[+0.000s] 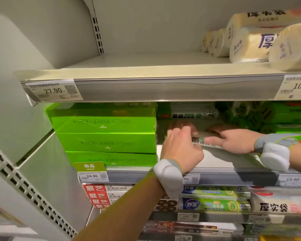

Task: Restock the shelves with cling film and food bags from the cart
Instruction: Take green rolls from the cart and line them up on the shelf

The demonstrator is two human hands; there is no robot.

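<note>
Right now my left hand (181,146) and my right hand (233,140) both hold a long, narrow white cardboard box of cling film (201,141). The left hand's fingers curl over its left end. The right hand grips it further along, thumb laid on the front face and fingers over the top. Only a short stretch of the box shows between my hands: a white face with bold black characters, a small green mark and a barcode strip along its lower edge. It is blurred, and it slopes a little down to the right.

The box sits low over the white middle shelf board (215,162); I cannot tell whether it touches. It lies in the gap between a stack of three bright green flat boxes (104,134) on the left and dark green wrapped rolls (276,115) on the right. Behind it, deeper in, lies a second white box with a panda drawing (193,114).
</note>
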